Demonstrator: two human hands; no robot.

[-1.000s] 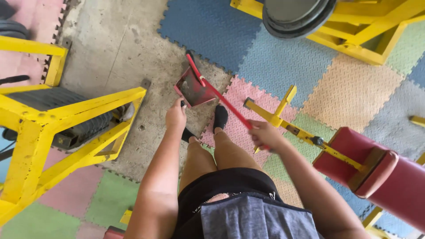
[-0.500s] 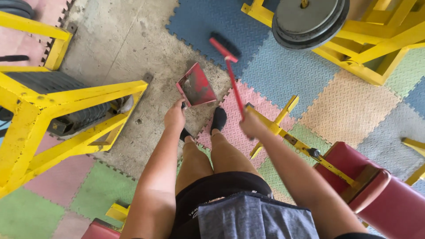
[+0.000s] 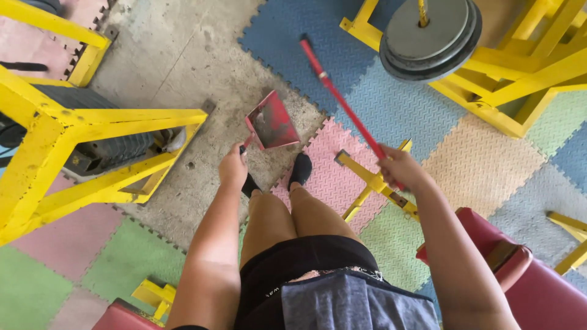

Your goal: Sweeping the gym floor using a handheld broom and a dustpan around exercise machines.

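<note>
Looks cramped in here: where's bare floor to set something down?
Free: the concrete between the yellow frame and the blue mats; also the orange mat. Crowded: around the feet, dustpan and yellow bar.

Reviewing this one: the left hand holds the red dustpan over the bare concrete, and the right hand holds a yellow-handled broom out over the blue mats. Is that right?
Not quite. The broom in the right hand has a red handle, not a yellow one; the yellow belongs to the gym frames nearby. The rest stands: the left hand holds the red dustpan over the concrete. The head view shows it.
</note>
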